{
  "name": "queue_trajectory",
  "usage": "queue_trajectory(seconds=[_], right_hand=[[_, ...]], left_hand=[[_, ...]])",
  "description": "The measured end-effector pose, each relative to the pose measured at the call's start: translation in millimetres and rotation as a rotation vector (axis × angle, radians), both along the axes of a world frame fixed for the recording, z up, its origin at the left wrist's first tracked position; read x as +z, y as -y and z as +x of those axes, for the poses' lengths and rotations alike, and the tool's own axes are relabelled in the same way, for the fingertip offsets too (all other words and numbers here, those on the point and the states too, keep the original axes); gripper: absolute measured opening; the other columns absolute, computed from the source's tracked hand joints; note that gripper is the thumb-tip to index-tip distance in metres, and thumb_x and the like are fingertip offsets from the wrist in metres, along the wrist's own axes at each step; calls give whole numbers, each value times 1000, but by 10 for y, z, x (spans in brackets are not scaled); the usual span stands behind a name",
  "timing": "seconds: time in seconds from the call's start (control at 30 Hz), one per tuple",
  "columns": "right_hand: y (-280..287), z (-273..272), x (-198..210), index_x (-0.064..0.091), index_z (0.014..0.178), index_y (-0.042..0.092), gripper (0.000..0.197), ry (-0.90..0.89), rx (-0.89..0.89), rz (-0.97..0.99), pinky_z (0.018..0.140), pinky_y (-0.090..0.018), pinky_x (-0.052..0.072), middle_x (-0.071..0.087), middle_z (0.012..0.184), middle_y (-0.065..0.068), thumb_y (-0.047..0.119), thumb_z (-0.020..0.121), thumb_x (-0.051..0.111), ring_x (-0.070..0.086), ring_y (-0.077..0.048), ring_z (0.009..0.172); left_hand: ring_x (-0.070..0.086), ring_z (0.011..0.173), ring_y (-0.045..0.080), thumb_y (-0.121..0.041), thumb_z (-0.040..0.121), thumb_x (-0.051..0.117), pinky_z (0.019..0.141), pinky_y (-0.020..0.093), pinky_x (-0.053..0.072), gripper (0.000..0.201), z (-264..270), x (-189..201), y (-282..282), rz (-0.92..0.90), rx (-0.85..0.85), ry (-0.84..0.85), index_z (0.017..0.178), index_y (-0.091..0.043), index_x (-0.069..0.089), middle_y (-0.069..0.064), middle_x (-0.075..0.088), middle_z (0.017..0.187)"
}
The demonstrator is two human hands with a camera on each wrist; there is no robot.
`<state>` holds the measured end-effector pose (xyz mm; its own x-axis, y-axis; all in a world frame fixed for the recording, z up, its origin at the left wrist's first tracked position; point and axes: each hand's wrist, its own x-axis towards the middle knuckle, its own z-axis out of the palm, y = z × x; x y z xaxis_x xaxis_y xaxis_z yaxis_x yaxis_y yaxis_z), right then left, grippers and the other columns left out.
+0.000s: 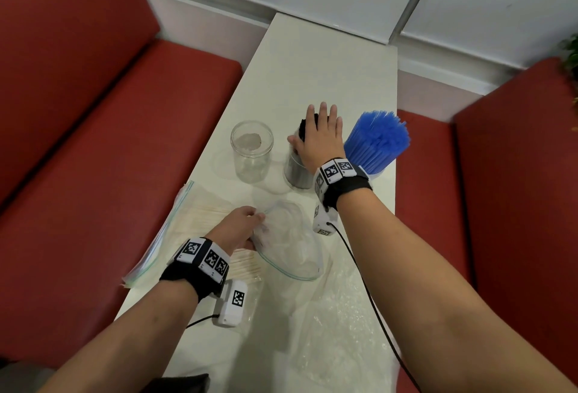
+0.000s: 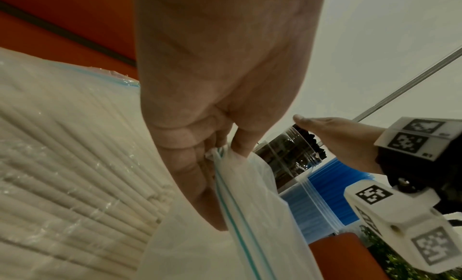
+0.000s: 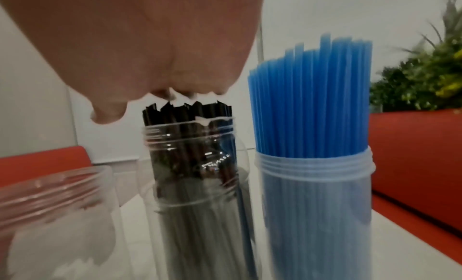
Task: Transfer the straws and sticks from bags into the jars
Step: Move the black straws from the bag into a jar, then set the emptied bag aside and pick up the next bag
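Three clear jars stand mid-table. The left jar (image 1: 251,150) (image 3: 50,215) holds nothing. The middle jar (image 1: 295,170) (image 3: 197,185) holds black straws (image 3: 187,114), and my right hand (image 1: 322,133) (image 3: 150,47) lies flat on their tops with straight fingers. The right jar (image 3: 315,205) is packed with blue straws (image 1: 378,139) (image 3: 312,96). My left hand (image 1: 242,225) (image 2: 215,146) pinches the zip edge of an empty clear bag (image 1: 291,245) (image 2: 237,205). Beside it lies a bag of pale wooden sticks (image 1: 200,214) (image 2: 62,156).
The narrow white table (image 1: 312,58) runs between two red benches (image 1: 93,142) (image 1: 516,173). Crumpled clear plastic (image 1: 337,314) covers the near right part of the table. A cable (image 1: 369,292) trails from the right wrist. A green plant (image 3: 425,76) stands at the far right.
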<state>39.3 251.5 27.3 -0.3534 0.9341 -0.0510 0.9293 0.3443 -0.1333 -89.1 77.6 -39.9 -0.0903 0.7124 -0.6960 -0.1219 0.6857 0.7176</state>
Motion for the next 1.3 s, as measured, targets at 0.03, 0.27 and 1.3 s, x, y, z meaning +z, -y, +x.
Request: queue_trajectory(seconds=[0.03,0.27,1.3], right_hand=[[23,-3,79,7,161,12,70,-86,7,48,126,-47,2,4,167,-19,40,106,39,-3,-38,154],[829,295,4,56,129,14,30,-557,-276,-232,89,-41,50,65,115,-13,24,103,44,62,-31,106],[1958,1312,229,55,95,16,10,-793,-764,-177,64,-30,43,62,85,-9,11,86,58,59,-30,74]], left_hand=[[65,89,35,-15,106,49,72,46,59,25,-12,-10,2,3,-3,9,120,4,58,21,65,104],[72,66,21,2,97,54,54,30,56,13,-112,-3,65,54,59,221,102,-4,64,11,72,86],[58,93,23,-24,89,73,84,37,48,29,258,744,509,483,-313,-891,114,-19,59,2,57,101]])
